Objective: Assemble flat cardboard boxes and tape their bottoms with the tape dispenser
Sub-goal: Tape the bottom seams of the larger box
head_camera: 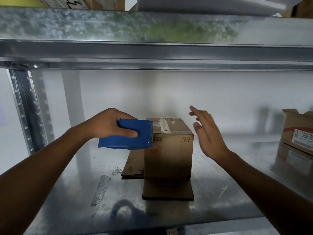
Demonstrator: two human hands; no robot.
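Note:
A small brown cardboard box (169,153) stands upside down on the metal shelf (228,184), with clear tape strips across its top face. Two of its flaps lie flat on the shelf, one toward me and one to the left. My left hand (108,123) grips a blue tape dispenser (127,134), whose right end touches the box's upper left edge. To the right of the box, my right hand (208,133) hovers with fingers spread, touching nothing.
An open cardboard box with a label (298,131) sits at the shelf's right end. A metal beam of the upper shelf (152,51) runs overhead. A perforated upright post (25,112) stands at the left. Tape scraps (101,187) stick to the shelf surface.

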